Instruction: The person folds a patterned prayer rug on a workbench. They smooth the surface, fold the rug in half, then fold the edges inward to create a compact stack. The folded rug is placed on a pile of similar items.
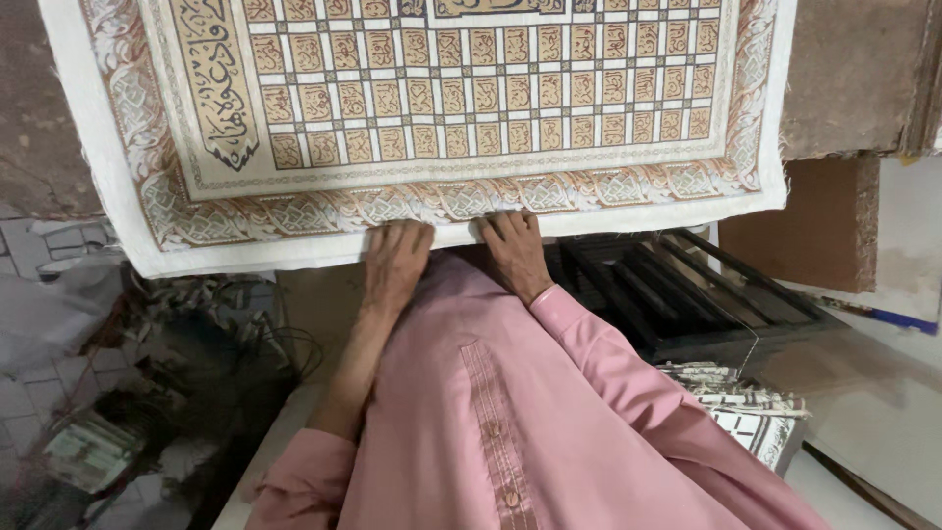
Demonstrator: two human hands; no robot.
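— Two-handed, pressing down on the near edge of the patterned cloth (442, 108), with the left hand (397, 257) and the right hand (513, 250) lying side by side, just apart.

— Gripping it, or only resting?

— Resting flat, by the look of it: palms down, fingers held together and stretching over the white hem onto the knotwork border. Not closing around anything visible, and not being able to tell whether the thumbs are hooking under the edge.

— And lying where, exactly?

— Spreading over a brown board (854, 69), filling the upper view, with the bottom strip seemingly overhanging toward the pink shirt (510, 422) and both lower corners lying well away from the hands.

— Worrying about anything?

— Judging that overhang as the weak point. Pinning only the middle of the hem, so leaving the corners loose; pulling unevenly could be skewing the grid or puckering the border.

— Anything nearby getting in the way?

— Possibly snagging the right corner on the stack of black frames (687, 294) sitting just below it, or dragging it across the printed bundle (746, 407) beside the sleeve. Also risking a slide off the left side, toward the tangle of wires (226, 314) and clutter down there, if easing the pressure.
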